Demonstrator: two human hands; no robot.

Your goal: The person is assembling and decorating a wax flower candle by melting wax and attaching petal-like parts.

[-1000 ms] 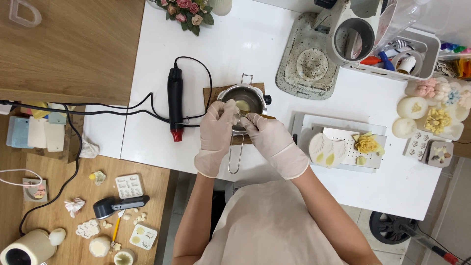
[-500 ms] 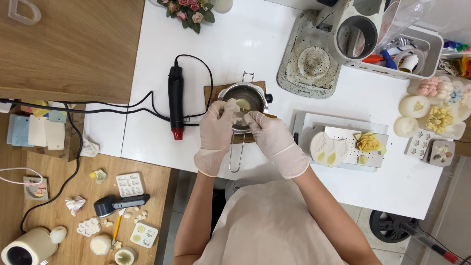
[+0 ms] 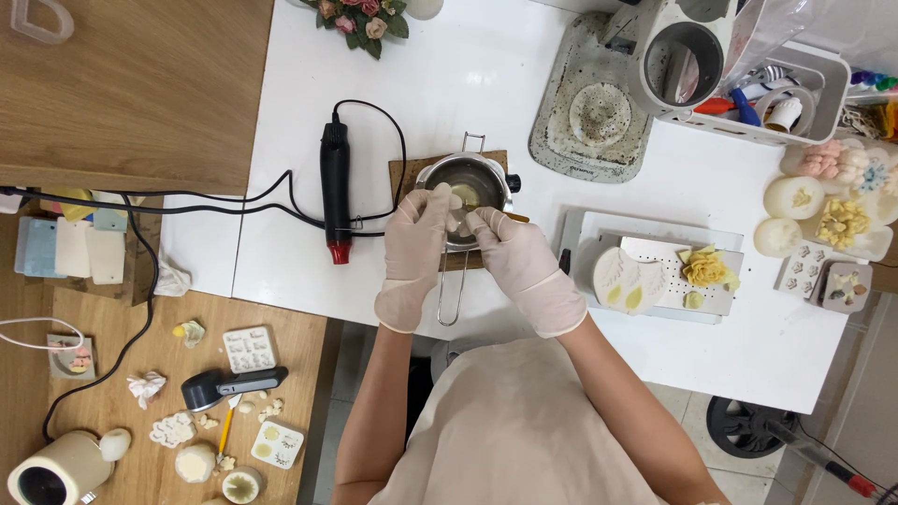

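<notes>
My left hand and right hand, gloved, pinch a small white piece over the metal pot. Heat gun beside it on my counter

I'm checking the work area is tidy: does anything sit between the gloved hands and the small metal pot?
Nothing visible does. The left hand and right hand meet right over the near rim of the metal pot, pinching a small pale piece between their fingertips. The heat gun lies off to the pot's left, apart from both.

Both arms reach forward, and the gloved left hand and right hand meet, fingers pinched together.
</notes>
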